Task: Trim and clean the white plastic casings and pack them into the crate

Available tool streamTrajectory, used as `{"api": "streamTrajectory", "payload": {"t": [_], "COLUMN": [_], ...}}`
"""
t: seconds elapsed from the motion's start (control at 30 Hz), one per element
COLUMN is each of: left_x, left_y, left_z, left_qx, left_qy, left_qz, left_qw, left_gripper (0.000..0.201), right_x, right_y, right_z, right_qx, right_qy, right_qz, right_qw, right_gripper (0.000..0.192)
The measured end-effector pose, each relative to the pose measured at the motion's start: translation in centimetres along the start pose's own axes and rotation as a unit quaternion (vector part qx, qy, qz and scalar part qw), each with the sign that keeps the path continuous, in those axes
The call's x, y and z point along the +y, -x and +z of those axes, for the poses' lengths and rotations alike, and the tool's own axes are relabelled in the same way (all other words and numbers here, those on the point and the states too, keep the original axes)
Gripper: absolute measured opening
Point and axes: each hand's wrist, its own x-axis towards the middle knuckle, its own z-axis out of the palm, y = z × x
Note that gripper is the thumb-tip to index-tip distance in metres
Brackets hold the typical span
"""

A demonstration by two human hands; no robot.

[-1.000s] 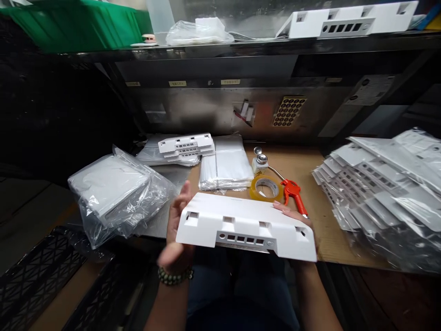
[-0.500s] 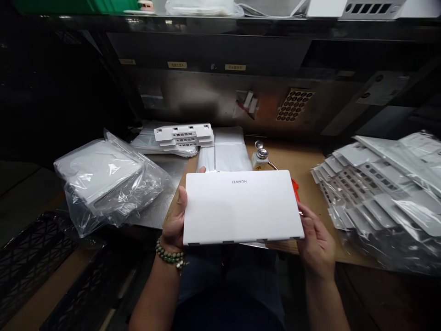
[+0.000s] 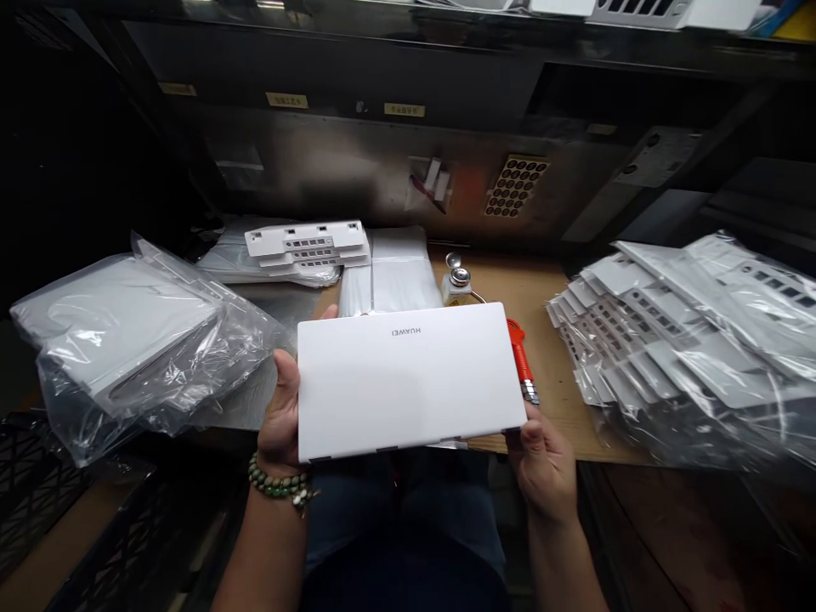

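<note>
A flat white plastic cover panel [image 3: 408,387] with upside-down HUAWEI lettering is held up in front of me, its face towards the camera. Gripping its left edge is my left hand [image 3: 281,412], thumb at the side and fingers mostly hidden behind. My right hand [image 3: 544,463] closes on the lower right corner, thumb and fingers pinching it. Just beyond that corner lies a red-handled tool [image 3: 520,353] with a metal collar. A small dispenser bottle [image 3: 457,285] with an open metal lid stands behind the panel.
Bagged white panels [image 3: 127,323] lie at the left, and many overlapping bagged parts [image 3: 676,331] at the right. Unbagged slotted covers [image 3: 309,245] are stacked at the back beside clear plastic bags [image 3: 401,268]. A shelf edge [image 3: 357,34] crosses above. Black crates [image 3: 57,518] stand lower left.
The camera view has shifted, so the bench things appear further left. The panel stays in both hands, slightly more tilted, and my right hand has slid lower on its corner.
</note>
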Motion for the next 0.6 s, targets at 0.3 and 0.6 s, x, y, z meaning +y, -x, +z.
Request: {"api": "streamTrajectory", "payload": {"t": [0.3,0.6], "left_x": [0.6,1.0], "left_y": [0.2,0.3], "left_z": [-0.2,-0.4], "left_qx": [-0.023,-0.067], "left_qy": [0.041,0.168], "left_qz": [-0.042,-0.143], "left_qw": [0.998,0.973], "left_gripper": [0.071,0.062], "right_x": [-0.6,-0.7], "right_y": [0.4,0.5], "right_z": [-0.2,-0.6], "right_qx": [0.006,-0.023], "right_qy": [0.032,-0.005], "right_qz": [-0.008,0.025], "right_qw": [0.999,0.999], "right_gripper": [0.047,0.038]}}
